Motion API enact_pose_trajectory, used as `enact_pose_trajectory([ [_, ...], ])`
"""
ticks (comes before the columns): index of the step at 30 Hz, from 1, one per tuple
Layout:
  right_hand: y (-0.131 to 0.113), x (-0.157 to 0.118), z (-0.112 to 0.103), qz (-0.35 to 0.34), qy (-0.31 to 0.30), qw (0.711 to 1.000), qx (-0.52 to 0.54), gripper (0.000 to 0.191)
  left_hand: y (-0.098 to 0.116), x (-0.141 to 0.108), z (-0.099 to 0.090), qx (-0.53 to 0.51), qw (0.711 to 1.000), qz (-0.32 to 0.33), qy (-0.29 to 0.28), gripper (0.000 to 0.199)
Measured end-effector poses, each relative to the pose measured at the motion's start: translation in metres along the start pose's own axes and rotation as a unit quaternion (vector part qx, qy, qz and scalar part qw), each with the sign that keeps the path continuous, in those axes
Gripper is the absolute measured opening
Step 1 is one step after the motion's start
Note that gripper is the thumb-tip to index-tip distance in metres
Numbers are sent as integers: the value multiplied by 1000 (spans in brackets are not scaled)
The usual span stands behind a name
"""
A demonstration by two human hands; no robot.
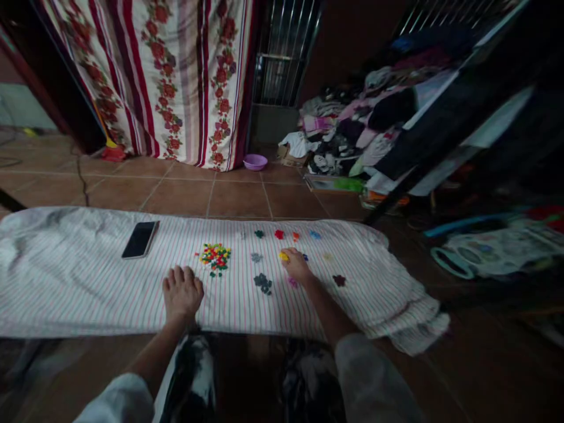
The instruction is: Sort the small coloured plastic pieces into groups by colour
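1 purple basin [255, 162] sits just beside the floral curtain [165, 82].

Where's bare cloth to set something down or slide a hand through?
Bare striped cloth: left of the phone; between phone and mixed-colour pile; right of the dark red pieces. The strip nearest the knees, between left hand and right forearm, looks passable. Crowded: around the right hand, small colour groups on several sides.

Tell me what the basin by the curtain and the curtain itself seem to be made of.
Basin: probably plastic, smooth and slightly glossy, judging by its even purple colour and thin moulded rim.

Curtain: woven fabric, matte, since it hangs in soft folds; cotton or synthetic, I can't tell.
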State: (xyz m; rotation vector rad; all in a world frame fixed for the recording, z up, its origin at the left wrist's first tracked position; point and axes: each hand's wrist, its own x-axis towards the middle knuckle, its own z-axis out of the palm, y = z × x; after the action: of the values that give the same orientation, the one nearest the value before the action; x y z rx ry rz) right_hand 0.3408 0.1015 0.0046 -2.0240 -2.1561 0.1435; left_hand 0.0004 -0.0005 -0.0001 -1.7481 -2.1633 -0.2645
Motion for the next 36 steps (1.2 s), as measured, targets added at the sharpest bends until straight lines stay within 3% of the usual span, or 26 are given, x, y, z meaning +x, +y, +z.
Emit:
enact_pose_trajectory([
  [10,-4,5,8,-39,9,998,53,40,0,1,-3,-4,1000,-1,-8,42],
  [36,-3,3,27,-21,43,990,130,36,-1,1,-2,-13,1000,-2,-9,38],
])
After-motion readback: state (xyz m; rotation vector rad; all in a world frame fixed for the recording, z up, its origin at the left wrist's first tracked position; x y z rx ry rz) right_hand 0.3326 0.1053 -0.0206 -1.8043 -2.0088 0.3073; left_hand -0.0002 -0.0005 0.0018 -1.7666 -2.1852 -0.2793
